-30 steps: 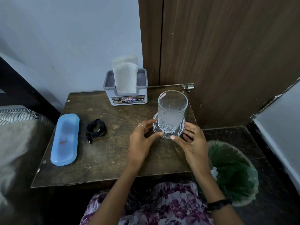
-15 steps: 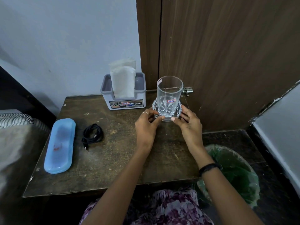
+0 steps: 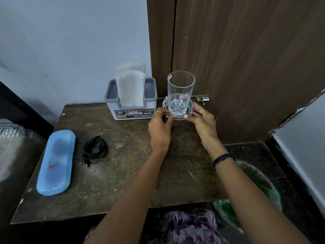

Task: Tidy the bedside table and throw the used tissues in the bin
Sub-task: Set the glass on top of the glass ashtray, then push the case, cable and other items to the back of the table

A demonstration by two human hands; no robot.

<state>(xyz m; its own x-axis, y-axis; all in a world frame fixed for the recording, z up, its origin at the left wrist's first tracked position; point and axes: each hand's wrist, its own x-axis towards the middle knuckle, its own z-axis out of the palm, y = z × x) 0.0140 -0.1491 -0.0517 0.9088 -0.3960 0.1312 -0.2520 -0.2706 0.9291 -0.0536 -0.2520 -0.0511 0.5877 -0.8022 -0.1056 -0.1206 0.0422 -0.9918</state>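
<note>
A clear drinking glass (image 3: 181, 88) stands upright on a round glass coaster (image 3: 189, 112) at the back right of the dark wooden bedside table (image 3: 126, 182). My left hand (image 3: 159, 128) pinches the coaster's left edge and my right hand (image 3: 204, 123) pinches its right edge. Just left of the glass stands a grey tissue holder (image 3: 131, 110) with white tissues (image 3: 131, 87) sticking up. Below the table's right edge a bin with a green liner (image 3: 260, 187) sits on the floor. I see no loose tissues on the table.
A light blue case (image 3: 56, 162) lies along the table's left side, with a coiled black cable (image 3: 95, 149) beside it. A wooden door (image 3: 246, 59) rises right behind the glass, its metal latch (image 3: 202, 98) next to the coaster. Bedding (image 3: 12, 132) lies at the left.
Both hands have slid the coaster with the glass from the table's middle to the back right, next to the tissue holder. The case and cable have not moved.
</note>
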